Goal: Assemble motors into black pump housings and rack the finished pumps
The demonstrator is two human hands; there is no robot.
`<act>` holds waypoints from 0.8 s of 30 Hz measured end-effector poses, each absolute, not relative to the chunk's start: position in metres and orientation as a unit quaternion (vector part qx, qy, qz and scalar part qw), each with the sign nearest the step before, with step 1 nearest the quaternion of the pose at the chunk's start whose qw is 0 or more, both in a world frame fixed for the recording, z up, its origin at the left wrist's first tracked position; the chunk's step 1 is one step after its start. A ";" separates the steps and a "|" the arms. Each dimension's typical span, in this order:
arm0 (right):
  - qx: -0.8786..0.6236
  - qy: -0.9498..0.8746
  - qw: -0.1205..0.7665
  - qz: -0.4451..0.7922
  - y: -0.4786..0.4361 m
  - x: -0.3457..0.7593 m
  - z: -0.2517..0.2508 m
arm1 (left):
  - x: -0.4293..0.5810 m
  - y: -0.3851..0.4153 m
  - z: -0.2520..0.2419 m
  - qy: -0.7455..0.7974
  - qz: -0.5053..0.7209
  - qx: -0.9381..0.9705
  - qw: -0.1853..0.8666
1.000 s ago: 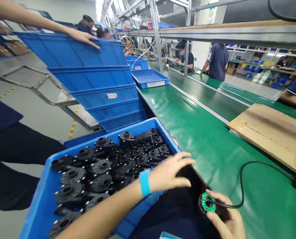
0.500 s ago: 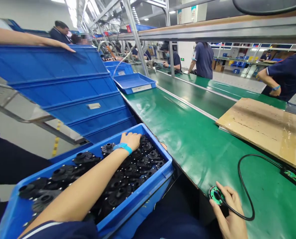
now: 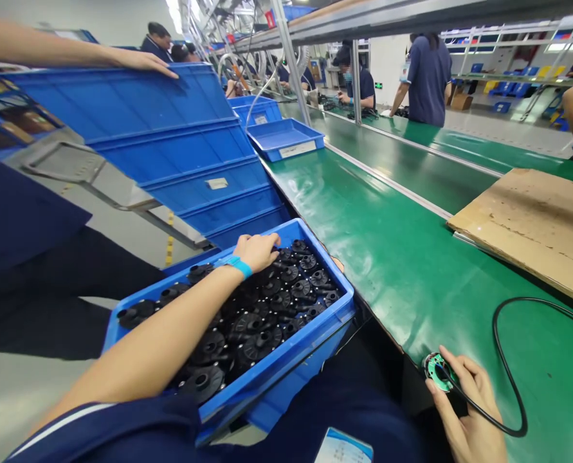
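Long green conveyor tables (image 3: 411,257), grey floor (image 3: 6,399) with yellow line (image 3: 169,241), metal racking (image 3: 291,61) overhead — bright ceiling lights (image 3: 174,8)

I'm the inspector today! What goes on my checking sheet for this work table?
Surface: green belt, cardboard sheet lying on it.
Job's things: blue bin of black round parts; round part with green board.
Clutter: shallow blue tray far up the belt.
Hands: left hand on the black round parts, grip unclear; right hand holds the green-board part.
Cables: black cable loops across the belt.
Surroundings: another person's hand on stacked blue bins; co-workers beyond.
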State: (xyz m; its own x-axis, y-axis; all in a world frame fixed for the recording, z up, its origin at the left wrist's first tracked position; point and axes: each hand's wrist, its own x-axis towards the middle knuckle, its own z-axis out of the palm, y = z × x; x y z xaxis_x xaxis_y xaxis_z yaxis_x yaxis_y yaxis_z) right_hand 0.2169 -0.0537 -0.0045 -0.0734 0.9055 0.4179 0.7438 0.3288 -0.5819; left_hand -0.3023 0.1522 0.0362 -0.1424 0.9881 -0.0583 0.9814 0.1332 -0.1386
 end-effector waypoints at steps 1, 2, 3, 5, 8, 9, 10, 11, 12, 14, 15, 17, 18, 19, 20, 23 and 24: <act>-0.570 -0.724 0.372 0.111 -0.054 0.218 -0.005 | -0.310 0.141 0.039 -0.756 0.055 -0.652 0.024; -0.572 -0.723 0.371 0.112 -0.054 0.218 -0.006 | -0.317 0.130 0.040 -0.760 0.039 -0.649 0.025; -0.574 -0.722 0.369 0.114 -0.054 0.218 -0.006 | -0.322 0.119 0.040 -0.764 0.021 -0.644 0.025; -0.577 -0.721 0.366 0.115 -0.054 0.218 -0.005 | -0.329 0.102 0.037 -0.776 -0.017 -0.630 0.027; -0.579 -0.720 0.367 0.110 -0.054 0.218 -0.004 | -0.332 0.087 0.026 -0.799 -0.079 -0.595 0.038; -0.579 -0.719 0.367 0.109 -0.054 0.218 -0.004 | -0.332 0.085 0.023 -0.807 -0.098 -0.581 0.042; -0.580 -0.718 0.368 0.109 -0.054 0.218 -0.004 | -0.332 0.084 0.020 -0.814 -0.114 -0.568 0.045; -0.580 -0.718 0.369 0.110 -0.054 0.219 -0.004 | -0.333 0.084 0.018 -0.820 -0.129 -0.556 0.045; -0.579 -0.718 0.369 0.110 -0.054 0.219 -0.004 | -0.333 0.083 0.017 -0.824 -0.142 -0.546 0.043; -0.578 -0.719 0.369 0.110 -0.054 0.220 -0.006 | -0.333 0.083 0.018 -0.831 -0.164 -0.530 0.037; -0.577 -0.720 0.369 0.109 -0.053 0.220 -0.006 | -0.333 0.083 0.020 -0.833 -0.174 -0.524 0.036; -0.577 -0.722 0.367 0.104 -0.053 0.220 -0.007 | -0.332 0.084 0.030 -0.835 -0.197 -0.513 0.041; -0.576 -0.724 0.366 0.103 -0.053 0.220 -0.007 | -0.332 0.085 0.036 -0.834 -0.209 -0.509 0.047; -0.574 -0.726 0.366 0.104 -0.052 0.220 -0.006 | -0.332 0.086 0.044 -0.832 -0.223 -0.504 0.055; -0.572 -0.727 0.365 0.105 -0.052 0.219 -0.006 | -0.333 0.088 0.052 -0.831 -0.237 -0.500 0.064; -0.569 -0.728 0.367 0.104 -0.052 0.218 -0.005 | -0.333 0.093 0.068 -0.827 -0.269 -0.486 0.083; -0.570 -0.727 0.368 0.103 -0.052 0.217 -0.005 | -0.332 0.095 0.069 -0.828 -0.272 -0.484 0.081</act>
State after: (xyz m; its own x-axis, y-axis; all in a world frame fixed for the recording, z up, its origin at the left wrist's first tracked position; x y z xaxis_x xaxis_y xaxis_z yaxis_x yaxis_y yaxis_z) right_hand 0.2175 -0.0517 -0.0053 -0.0793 0.9049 0.4182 0.7541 0.3288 -0.5686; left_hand -0.3320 0.0948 0.0686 -0.5181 0.7570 0.3981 0.8455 0.3830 0.3722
